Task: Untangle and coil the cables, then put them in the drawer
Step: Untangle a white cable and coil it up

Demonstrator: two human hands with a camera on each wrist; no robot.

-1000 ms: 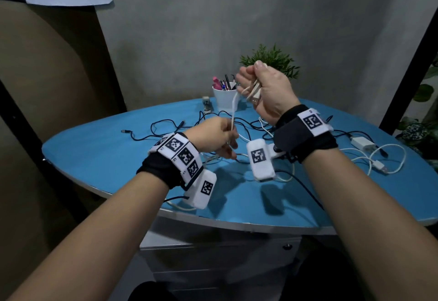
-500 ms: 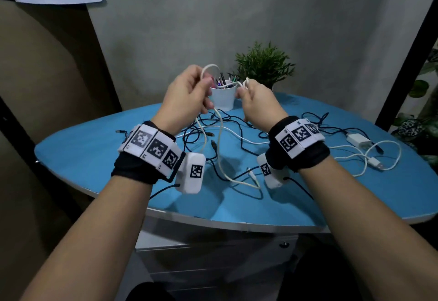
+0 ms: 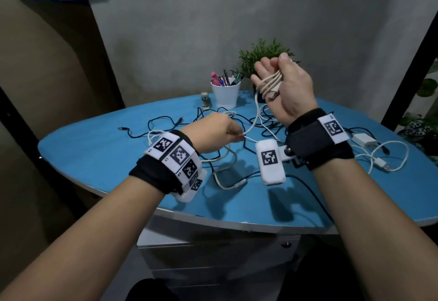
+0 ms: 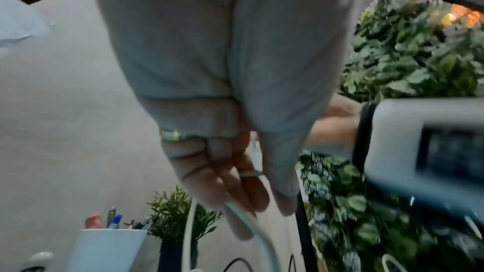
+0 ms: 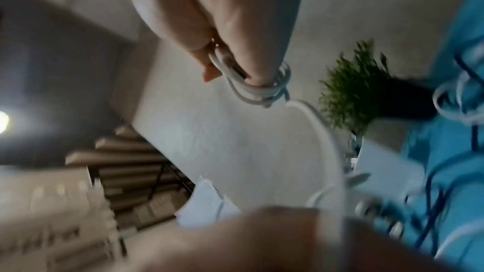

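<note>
A white cable (image 3: 269,82) is wound in several loops round the fingers of my right hand (image 3: 288,89), which is raised in front of the plant. In the right wrist view the coil (image 5: 261,90) circles the fingers, and the thumb pins its plug end. The cable's free run (image 3: 254,118) drops to my left hand (image 3: 213,132), low over the blue table (image 3: 94,158), which pinches it; in the left wrist view my curled fingers (image 4: 225,183) close on the strand (image 4: 246,227). A tangle of dark cables (image 3: 166,122) lies on the table behind my left hand.
A white charger (image 3: 362,140) with its looped white cable (image 3: 388,165) lies at the right. A white cup of pens (image 3: 225,94), a small plant (image 3: 263,56) and a small metal object (image 3: 205,101) stand at the back. A closed grey drawer unit (image 3: 213,265) sits under the table.
Half a second ago both hands were raised together before the cup. My left hand has since dropped down along the cable toward the table, and my right hand has moved up and right.
</note>
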